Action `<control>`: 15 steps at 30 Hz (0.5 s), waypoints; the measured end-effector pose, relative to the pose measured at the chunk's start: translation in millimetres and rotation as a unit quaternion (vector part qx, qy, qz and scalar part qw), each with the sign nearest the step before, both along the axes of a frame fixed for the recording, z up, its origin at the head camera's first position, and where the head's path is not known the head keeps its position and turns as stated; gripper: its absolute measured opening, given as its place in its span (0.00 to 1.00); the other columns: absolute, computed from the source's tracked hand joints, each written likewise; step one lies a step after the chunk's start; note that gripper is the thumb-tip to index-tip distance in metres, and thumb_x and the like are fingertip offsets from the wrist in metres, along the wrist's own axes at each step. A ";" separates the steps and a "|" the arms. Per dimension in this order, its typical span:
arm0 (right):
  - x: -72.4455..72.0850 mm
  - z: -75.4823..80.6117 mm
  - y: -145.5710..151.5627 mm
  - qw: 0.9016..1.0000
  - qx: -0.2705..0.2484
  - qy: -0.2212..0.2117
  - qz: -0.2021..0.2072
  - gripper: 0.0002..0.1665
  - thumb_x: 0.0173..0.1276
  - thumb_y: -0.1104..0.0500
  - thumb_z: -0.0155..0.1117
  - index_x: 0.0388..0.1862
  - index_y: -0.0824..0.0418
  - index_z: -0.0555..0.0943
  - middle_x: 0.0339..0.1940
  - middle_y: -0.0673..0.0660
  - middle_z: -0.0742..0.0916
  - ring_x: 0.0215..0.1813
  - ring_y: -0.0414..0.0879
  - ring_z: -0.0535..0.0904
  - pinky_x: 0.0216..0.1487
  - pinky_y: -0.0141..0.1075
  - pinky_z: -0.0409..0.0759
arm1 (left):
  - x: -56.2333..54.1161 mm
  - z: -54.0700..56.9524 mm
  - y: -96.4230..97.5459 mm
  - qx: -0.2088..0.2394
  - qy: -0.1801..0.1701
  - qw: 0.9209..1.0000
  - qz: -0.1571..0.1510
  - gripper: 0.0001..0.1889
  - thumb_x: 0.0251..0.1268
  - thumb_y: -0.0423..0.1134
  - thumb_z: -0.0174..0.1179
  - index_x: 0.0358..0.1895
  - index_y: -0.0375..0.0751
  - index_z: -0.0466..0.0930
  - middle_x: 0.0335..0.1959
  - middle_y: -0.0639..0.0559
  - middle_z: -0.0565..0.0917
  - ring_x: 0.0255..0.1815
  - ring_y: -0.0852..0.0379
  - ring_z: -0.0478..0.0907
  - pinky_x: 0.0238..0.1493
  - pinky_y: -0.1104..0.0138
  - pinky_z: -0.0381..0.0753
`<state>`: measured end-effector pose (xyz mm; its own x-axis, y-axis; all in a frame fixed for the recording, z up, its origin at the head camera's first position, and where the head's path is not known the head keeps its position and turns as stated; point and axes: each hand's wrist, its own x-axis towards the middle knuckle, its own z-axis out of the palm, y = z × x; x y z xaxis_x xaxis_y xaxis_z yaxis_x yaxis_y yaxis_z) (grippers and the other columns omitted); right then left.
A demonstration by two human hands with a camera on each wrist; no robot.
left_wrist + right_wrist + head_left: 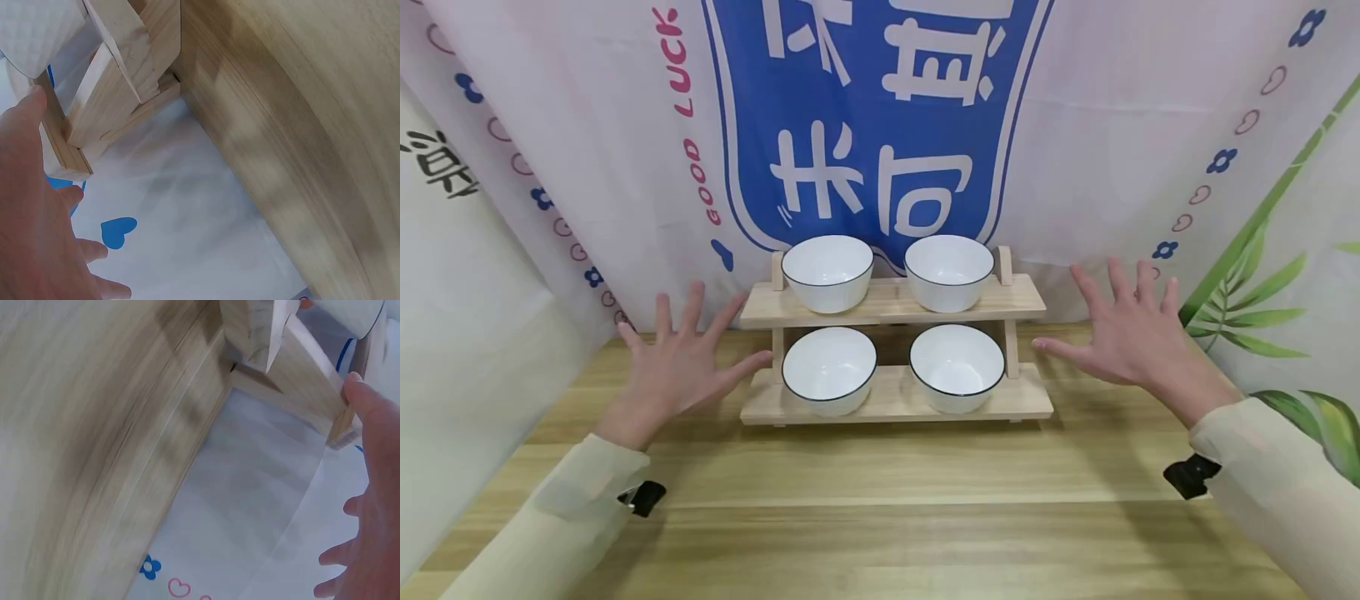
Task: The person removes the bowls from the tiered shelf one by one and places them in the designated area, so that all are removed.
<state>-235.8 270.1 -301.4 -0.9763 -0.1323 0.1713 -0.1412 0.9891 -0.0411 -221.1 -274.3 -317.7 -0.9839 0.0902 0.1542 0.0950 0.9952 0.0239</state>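
A two-tier wooden rack [891, 406] stands at the back of the table. Two white bowls with dark rims sit on its upper shelf, an upper left bowl [827, 275] and an upper right bowl [949, 273]. The lower shelf bears a lower left bowl [829, 371] and a lower right bowl [957, 369]. My left hand [677, 371] is spread beside the rack's left end, fingers apart, holding nothing. On the other side my right hand [1131, 342] is spread the same way, its thumb pointing toward the rack. In both wrist views the rack's end posts show beyond the thumbs.
Wood-grain table [865, 517] extends in front of the rack. Behind it hangs a pale printed cloth [1097, 167] with a blue panel. More cloth borders the table at left and right. Dark straps [1191, 477] hang below the sleeves.
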 end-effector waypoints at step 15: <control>38.8 -3.3 -52.1 0.971 -0.228 0.031 0.059 0.53 0.69 0.27 0.70 0.72 0.68 0.71 0.63 0.71 0.80 0.63 0.67 0.77 0.59 0.64 0.78 | 25.3 -15.5 12.3 0.174 -0.036 0.984 -0.013 0.54 0.74 0.77 0.50 0.89 0.44 0.48 0.87 0.28 0.53 0.83 0.20 0.56 0.74 0.25 0.60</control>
<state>-197.0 218.0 -304.7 -0.9450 -0.1392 0.2961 -0.2687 0.8466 -0.4594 -195.8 -262.0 -333.2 -0.9915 0.0695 0.1097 0.1057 0.9228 0.3704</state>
